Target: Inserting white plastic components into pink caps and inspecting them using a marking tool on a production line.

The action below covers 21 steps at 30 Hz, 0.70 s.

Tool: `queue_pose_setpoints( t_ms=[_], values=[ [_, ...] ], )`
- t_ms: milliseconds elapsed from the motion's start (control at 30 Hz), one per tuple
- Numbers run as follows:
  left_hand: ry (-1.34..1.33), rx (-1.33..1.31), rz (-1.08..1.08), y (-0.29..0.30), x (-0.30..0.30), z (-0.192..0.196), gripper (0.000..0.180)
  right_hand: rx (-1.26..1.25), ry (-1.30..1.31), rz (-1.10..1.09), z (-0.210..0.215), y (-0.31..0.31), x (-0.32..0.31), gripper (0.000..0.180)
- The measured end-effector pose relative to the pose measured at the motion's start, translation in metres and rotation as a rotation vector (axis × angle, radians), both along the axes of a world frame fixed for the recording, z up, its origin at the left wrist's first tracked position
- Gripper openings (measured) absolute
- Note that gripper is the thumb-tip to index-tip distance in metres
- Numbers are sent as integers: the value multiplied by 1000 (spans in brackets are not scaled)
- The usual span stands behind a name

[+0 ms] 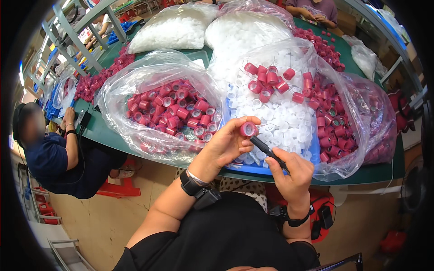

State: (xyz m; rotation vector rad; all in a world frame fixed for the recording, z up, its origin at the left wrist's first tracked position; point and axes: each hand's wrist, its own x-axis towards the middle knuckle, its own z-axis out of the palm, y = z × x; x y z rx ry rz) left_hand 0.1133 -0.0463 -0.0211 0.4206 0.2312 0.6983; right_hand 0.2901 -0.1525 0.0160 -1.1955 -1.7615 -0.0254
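Between the fingers of my left hand point(229, 141) is a small red cylindrical piece point(248, 129), its pale hollow end facing up. My right hand point(293, 174) is wrapped round a black pen-like tool point(270, 153), whose tip reaches close to the red piece; I cannot tell whether they touch. Both hands are over the near edge of a blue tray point(253, 169) heaped with white plastic rings point(289, 128). On top of that heap lie several loose red pieces point(271, 79), some with thin wires sticking out.
Open clear bags of red pieces stand left point(169, 108) and right point(337, 135) of the tray. Full bags of white parts point(174, 29) lie behind on the green table point(386, 156). A co-worker point(58, 144) sits at left, another person point(316, 11) across the table.
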Motion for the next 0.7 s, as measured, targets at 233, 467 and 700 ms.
queue_pose_setpoints(
  t_ms=[233,467,700],
  values=[
    [92,84,26,-3,5,-2,32,-2,-2,-72,0,3,-7,20],
    [413,321,179,-11,13,5,30,-102,38,-91,1,3,-10,17],
    [761,744,351,-23,20,11,29,-227,224,-39,-1,3,-6,14]
  ],
)
